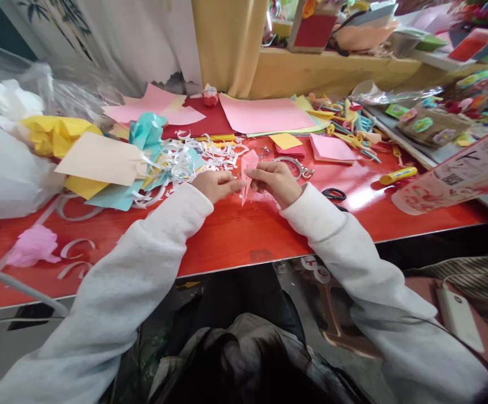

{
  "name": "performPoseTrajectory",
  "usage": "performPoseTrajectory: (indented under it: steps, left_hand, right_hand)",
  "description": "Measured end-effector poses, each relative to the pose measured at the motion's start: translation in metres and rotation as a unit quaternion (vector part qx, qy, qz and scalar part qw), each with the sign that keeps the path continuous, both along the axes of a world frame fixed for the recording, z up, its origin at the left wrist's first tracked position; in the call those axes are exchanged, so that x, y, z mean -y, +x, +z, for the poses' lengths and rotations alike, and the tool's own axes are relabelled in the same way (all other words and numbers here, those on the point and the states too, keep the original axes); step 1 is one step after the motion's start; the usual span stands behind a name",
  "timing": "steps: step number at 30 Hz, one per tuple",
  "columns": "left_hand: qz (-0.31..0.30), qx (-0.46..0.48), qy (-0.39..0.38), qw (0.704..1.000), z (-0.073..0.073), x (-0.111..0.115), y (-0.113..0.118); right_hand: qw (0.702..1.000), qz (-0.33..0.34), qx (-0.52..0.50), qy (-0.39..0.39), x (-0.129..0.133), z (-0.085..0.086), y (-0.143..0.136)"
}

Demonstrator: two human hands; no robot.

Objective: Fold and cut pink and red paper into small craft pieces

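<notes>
A small piece of folded pink paper (250, 161) stands upright between my hands, above the red table (227, 235). My right hand (277, 180) pinches it near the middle with thumb and fingers. From the other side my left hand (216, 185) reaches in, its fingertips pressed together at the paper's left edge. Whether the left fingers grip the paper or only touch it is hard to make out. Behind the left hand lies a heap of white paper strips (185, 160). Black-handled scissors (334, 194) rest to the right, partly hidden by my right sleeve.
Pink sheets (264, 115) and a stack of pink squares (332, 148) lie at the back. A yellow pen-like stick (398, 175) and a tall printed cup (454, 174) are on the right. Crumpled paper, a beige sheet (100, 159) and a white plastic bag (8, 163) crowd the left.
</notes>
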State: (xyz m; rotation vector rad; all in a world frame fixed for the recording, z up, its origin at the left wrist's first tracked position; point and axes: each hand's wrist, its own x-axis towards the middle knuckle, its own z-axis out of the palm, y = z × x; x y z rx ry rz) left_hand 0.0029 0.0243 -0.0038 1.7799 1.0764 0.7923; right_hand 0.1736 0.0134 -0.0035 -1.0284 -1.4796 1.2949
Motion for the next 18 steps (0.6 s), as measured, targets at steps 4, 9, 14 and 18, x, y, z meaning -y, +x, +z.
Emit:
performPoseTrajectory:
  steps: [4, 9, 14, 18]
  left_hand:
    - [0.032, 0.051, 0.008, 0.998, 0.006, -0.001, -0.001]
    - [0.054, 0.099, -0.02, 0.993, 0.012, 0.003, 0.0]
    - [0.083, 0.139, -0.06, 0.985, 0.015, 0.005, 0.001]
    - [0.069, 0.13, -0.076, 0.986, 0.016, 0.005, 0.002]
  right_hand:
    - [0.994, 0.06, 0.084, 0.017, 0.005, 0.006, -0.002]
    - [0.984, 0.131, 0.117, -0.036, 0.009, 0.008, -0.005]
    - [0.975, 0.184, 0.118, -0.033, 0.008, 0.005, -0.003]
    - [0.981, 0.148, 0.124, -0.002, 0.007, 0.004, -0.002]
